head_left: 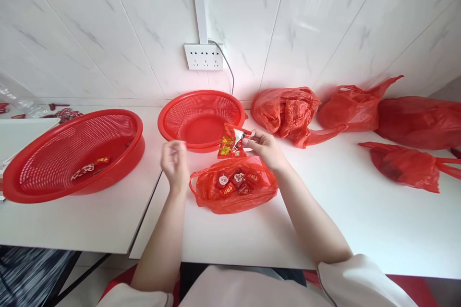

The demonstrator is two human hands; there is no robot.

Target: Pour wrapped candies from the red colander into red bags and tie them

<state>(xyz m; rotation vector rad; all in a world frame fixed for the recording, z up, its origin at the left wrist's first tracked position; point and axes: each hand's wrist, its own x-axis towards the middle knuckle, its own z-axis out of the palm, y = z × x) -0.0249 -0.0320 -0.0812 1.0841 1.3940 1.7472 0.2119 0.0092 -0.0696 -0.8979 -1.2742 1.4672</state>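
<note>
My right hand (264,147) pinches the right edge of a red packet (230,141) with yellow print, holding it up at the front rim of the red mesh basket (203,127). My left hand (175,164) is raised left of the packet, its fingers curled and blurred; what they hold, if anything, is too unclear to see. Between my forearms an open red plastic bag (234,205) lies on the white table, with several small red packets (237,178) inside.
A larger red basket (118,172) at the left holds a few packets. Red bags (288,110), (351,108), (419,122) line the wall at the right, and another bag (403,165) lies in front. A socket strip (204,56) is on the wall. A gap separates two tables.
</note>
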